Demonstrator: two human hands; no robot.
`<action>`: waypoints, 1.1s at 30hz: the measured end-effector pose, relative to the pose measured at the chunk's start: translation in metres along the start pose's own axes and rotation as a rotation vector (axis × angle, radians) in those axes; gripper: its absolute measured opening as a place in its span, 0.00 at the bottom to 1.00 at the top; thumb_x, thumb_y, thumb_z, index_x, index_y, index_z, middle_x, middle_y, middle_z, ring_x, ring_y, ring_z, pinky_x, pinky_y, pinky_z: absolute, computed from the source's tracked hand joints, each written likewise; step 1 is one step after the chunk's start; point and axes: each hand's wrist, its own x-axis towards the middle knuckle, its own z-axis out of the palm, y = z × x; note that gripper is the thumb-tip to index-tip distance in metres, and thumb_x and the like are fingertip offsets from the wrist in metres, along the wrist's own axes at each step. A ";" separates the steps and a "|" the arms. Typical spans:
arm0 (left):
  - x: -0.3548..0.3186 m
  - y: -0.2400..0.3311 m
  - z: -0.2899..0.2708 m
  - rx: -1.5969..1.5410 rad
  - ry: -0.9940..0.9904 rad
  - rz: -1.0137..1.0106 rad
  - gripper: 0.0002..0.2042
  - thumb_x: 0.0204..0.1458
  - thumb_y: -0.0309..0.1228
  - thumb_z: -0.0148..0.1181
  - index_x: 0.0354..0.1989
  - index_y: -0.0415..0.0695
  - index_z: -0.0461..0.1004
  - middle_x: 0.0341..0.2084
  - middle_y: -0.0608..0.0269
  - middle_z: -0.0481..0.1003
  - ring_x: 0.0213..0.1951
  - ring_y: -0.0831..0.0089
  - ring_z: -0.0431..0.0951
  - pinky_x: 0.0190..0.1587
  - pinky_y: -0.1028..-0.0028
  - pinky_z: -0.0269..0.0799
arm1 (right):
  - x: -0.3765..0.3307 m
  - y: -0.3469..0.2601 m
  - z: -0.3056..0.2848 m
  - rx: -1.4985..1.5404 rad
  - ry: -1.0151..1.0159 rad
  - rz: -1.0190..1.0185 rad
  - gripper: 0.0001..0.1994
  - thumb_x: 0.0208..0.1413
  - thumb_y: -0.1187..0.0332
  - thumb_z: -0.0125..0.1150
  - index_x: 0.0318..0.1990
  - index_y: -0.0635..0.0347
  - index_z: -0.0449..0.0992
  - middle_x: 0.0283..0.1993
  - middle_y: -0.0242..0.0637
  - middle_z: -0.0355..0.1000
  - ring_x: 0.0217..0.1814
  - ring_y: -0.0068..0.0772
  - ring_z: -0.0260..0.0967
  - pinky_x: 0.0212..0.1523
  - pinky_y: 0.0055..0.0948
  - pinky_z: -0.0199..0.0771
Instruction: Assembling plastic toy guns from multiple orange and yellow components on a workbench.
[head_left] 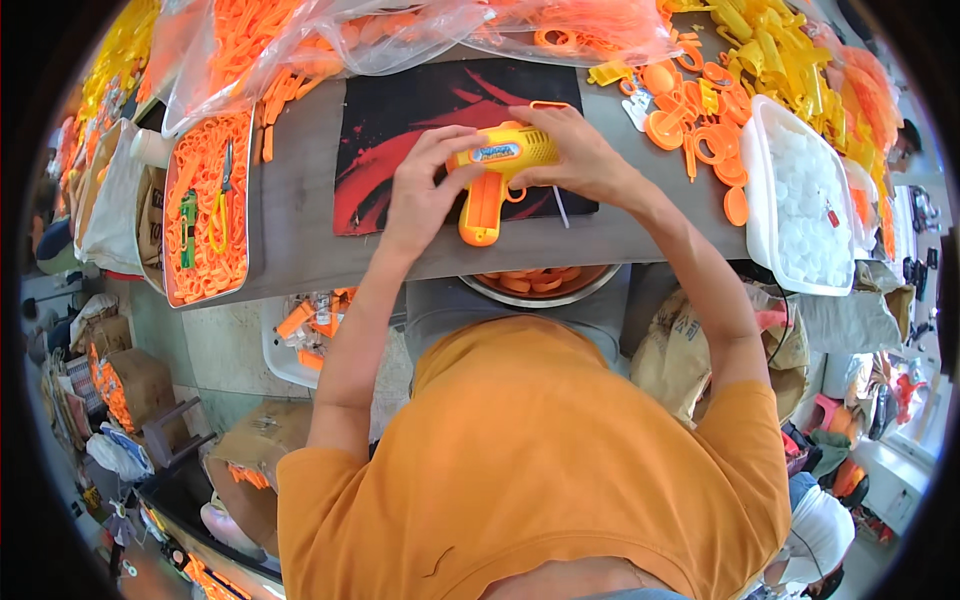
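Note:
Between my two hands is a yellow and orange toy gun (481, 200), held over a black and red mat (395, 130) with its grip pointing toward me. My left hand (432, 182) grips the gun's left end, thumb along the side below the label. On the other end, my right hand (578, 155) closes around the yellow body, its fingers over the top and thumb near the orange trigger. A thin white stick (561, 207) lies on the mat below my right hand.
An orange-filled tray (246, 240) with scissors (221, 200) and a green tool (188, 228) stands at left. Loose orange parts (712, 140) lie at right beside a white bin (765, 200) of translucent pieces. Clear bags (400, 45) line the back. A metal bowl (540, 298) sits on my lap.

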 end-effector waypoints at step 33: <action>0.045 -0.005 -0.015 0.108 -0.267 -0.195 0.20 0.65 0.41 0.44 0.55 0.39 0.72 0.46 0.51 0.77 0.49 0.62 0.77 0.54 0.70 0.68 | 0.018 -0.011 -0.006 0.186 0.174 0.131 0.08 0.57 0.66 0.60 0.37 0.60 0.78 0.26 0.35 0.72 0.30 0.28 0.64 0.34 0.27 0.65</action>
